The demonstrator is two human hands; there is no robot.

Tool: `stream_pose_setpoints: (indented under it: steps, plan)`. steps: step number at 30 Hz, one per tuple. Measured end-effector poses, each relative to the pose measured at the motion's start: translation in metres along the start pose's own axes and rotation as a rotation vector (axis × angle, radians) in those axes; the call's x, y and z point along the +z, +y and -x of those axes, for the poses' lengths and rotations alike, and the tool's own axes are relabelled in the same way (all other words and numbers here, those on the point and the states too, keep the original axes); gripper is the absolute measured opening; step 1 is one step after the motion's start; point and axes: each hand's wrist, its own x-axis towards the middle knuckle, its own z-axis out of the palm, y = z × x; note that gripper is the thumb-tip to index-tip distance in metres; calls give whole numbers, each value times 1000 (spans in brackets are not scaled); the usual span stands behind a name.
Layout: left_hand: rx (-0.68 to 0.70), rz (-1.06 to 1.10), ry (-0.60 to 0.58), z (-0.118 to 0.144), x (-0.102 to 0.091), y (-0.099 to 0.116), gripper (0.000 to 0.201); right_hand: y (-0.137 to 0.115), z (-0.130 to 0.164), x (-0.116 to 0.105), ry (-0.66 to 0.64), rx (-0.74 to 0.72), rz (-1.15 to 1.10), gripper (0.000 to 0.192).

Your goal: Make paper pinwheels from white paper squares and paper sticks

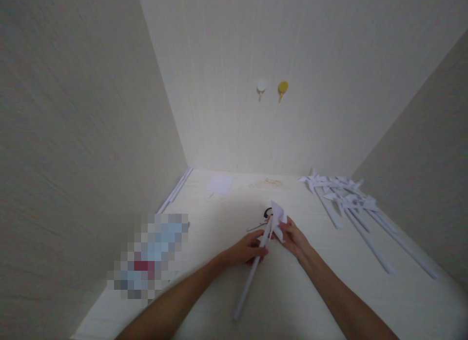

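My left hand [245, 250] grips the white rolled-paper stick [248, 281] of a paper pinwheel, about a third of the way down from its top. My right hand [293, 237] pinches the white folded pinwheel head [278, 216] at the stick's upper end. The stick slants down toward me over the pale table [292, 291]. Just behind the pinwheel head lie scissors [260, 224] with a dark handle, partly hidden by the paper.
Several finished white pinwheels [351, 203] lie in a row at the right. A square white sheet [219, 184] and rubber bands [268, 183] lie near the back wall. White sticks [175, 191] lie along the left wall. Two hooks [272, 88] hang on the wall. A blurred patch [149, 254] sits at left.
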Motion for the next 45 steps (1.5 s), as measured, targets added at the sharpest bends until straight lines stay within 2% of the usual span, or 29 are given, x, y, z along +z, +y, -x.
stream_pose_setpoints:
  steps: [7, 14, 22, 36, 41, 45]
  plan:
    - [21, 47, -20, 0, 0, 1, 41, 0, 0, -1, -51, 34, -20, 27]
    - [28, 22, 14, 0, -2, 0, 41, -1, 0, 0, -83, 73, -79, 27]
    - [27, 24, 11, 0, -2, -2, 42, -1, 0, 1, -104, 36, -38, 26]
    - [4, 2, -2, 0, -2, 0, 39, 1, -1, 5, 62, -147, 91, 31]
    - [7, 5, -9, 0, -2, 0, 39, 2, -2, 8, 85, -209, 113, 34]
    - [9, 7, -7, 0, -2, -1, 38, 2, -2, 7, 73, -203, 110, 32]
